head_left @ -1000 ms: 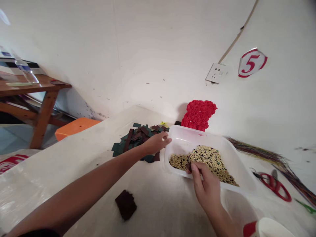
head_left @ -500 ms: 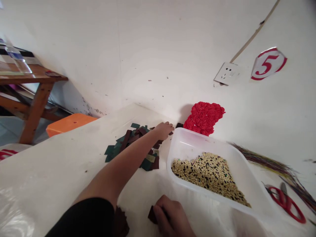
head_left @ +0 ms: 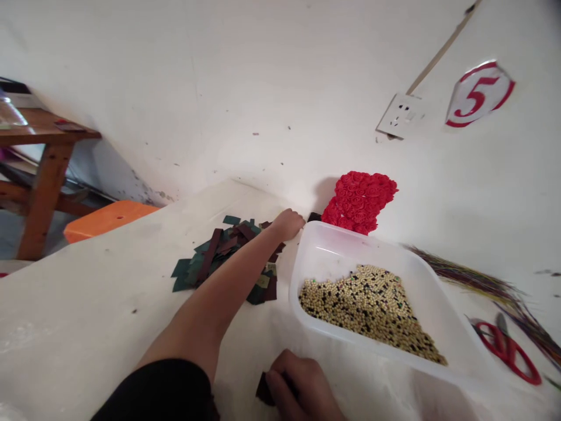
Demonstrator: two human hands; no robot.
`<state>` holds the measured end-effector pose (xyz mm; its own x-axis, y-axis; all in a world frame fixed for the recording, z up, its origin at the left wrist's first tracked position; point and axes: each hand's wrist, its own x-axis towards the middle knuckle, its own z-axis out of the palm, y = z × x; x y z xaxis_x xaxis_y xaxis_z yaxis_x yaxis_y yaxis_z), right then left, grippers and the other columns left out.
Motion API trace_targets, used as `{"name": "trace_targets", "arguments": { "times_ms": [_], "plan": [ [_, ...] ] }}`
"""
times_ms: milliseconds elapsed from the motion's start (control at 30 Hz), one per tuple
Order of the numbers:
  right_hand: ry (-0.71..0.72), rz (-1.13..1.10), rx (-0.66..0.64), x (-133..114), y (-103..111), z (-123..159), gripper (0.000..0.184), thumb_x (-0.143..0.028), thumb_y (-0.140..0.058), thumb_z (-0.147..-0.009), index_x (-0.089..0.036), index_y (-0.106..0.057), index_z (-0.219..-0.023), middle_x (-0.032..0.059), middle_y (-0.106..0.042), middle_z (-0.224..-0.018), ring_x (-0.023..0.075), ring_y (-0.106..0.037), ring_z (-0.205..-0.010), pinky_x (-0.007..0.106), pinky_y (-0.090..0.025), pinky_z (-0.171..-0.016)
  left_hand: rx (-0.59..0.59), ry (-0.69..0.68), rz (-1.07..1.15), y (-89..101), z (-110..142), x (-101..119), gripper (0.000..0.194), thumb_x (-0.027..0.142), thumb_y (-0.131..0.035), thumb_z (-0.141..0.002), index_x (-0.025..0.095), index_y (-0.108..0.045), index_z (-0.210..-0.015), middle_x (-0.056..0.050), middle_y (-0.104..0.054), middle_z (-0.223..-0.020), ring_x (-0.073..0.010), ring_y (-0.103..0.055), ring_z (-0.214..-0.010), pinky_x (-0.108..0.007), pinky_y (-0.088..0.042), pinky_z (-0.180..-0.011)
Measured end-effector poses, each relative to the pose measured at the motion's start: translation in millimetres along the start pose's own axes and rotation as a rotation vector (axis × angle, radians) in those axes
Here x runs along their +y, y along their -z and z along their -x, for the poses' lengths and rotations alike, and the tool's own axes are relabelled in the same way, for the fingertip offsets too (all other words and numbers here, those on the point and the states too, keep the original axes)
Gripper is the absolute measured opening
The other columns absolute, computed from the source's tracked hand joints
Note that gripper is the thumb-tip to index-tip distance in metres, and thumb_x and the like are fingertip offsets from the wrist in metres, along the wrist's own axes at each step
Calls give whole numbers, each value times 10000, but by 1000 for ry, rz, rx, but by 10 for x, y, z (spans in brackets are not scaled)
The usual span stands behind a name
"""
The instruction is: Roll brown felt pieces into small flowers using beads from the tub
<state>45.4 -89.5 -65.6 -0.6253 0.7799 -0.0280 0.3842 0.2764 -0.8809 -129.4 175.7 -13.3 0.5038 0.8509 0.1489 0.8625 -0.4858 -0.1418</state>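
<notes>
My left hand (head_left: pixel 289 224) is stretched out to the far right side of a loose pile of dark green and brown cut strips (head_left: pixel 228 242), close to the bin's far left corner. Its fingers are curled in, and whatever they might hold is hidden. Near the table's front, my right hand (head_left: pixel 302 383) is closed, with a dark brown strip (head_left: pixel 264 390) pinched between thumb and fingers. Some pieces in the pile carry a yellowish printed patch. My left forearm covers part of the pile.
A white plastic bin (head_left: pixel 324 234) of gold and dark beads (head_left: pixel 372 316) stands at right. Behind it is a red rose-covered shape (head_left: pixel 359 202). Further right lie thin wires (head_left: pixel 464 275) and red-handled scissors (head_left: pixel 508 351). An orange stool (head_left: pixel 109 219) stands beyond the table's left edge.
The fingers of my left hand have curled in at the far side of the pile. My right hand still grips the brown strip. The view has shifted slightly.
</notes>
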Motion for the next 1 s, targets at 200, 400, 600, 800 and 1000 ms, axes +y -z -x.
{"name": "trace_targets", "arguments": {
  "times_ms": [200, 400, 600, 800, 1000],
  "plan": [
    [6, -14, 7, -1, 18, 9, 373, -431, -427, -962, -178, -563, -723, 36, -674, -694, 120, -588, -633, 196, -425, -608, 5, 1, 90, 332, 451, -220, 213, 170, -525, -779, 198, -716, -869, -53, -736, -947, -215, -647, -924, -357, -427, -874],
    [-72, -35, 43, -70, 27, 19, 434, -517, -405, -949, -197, -477, -665, -24, -500, -516, 105, -445, -488, 208, -401, -560, 13, 31, 179, 429, 630, -290, 279, 217, -519, -756, 219, -694, -973, -44, -712, -1066, -216, -630, -949, -312, -453, -774],
    [-99, 7, 42, -76, 45, 24, 463, -571, -380, -941, -210, -455, -661, -36, -438, -474, 109, -394, -442, 228, -396, -540, -61, -7, 196, 123, 416, -90, 337, 173, -591, -716, 208, -680, -1039, -87, -666, -1139, -254, -586, -1056, -348, -474, -835],
    [-83, -41, 16, -89, 64, 4, 436, -528, -398, -951, -200, -493, -680, -3, -548, -561, 116, -496, -516, 216, -427, -562, -59, 35, 163, -104, 348, -121, 334, 159, -610, -707, 161, -659, -1037, -145, -622, -1184, -301, -533, -1137, -428, -427, -934],
    [-19, -50, 18, -65, 74, -10, 351, -399, -441, -964, -176, -549, -716, 23, -656, -694, 118, -582, -645, 200, -434, -618, -31, 76, 147, -180, 334, -208, 310, 154, -568, -733, 158, -645, -1033, -133, -643, -1124, -292, -550, -1121, -443, -380, -966]
  ]
}}
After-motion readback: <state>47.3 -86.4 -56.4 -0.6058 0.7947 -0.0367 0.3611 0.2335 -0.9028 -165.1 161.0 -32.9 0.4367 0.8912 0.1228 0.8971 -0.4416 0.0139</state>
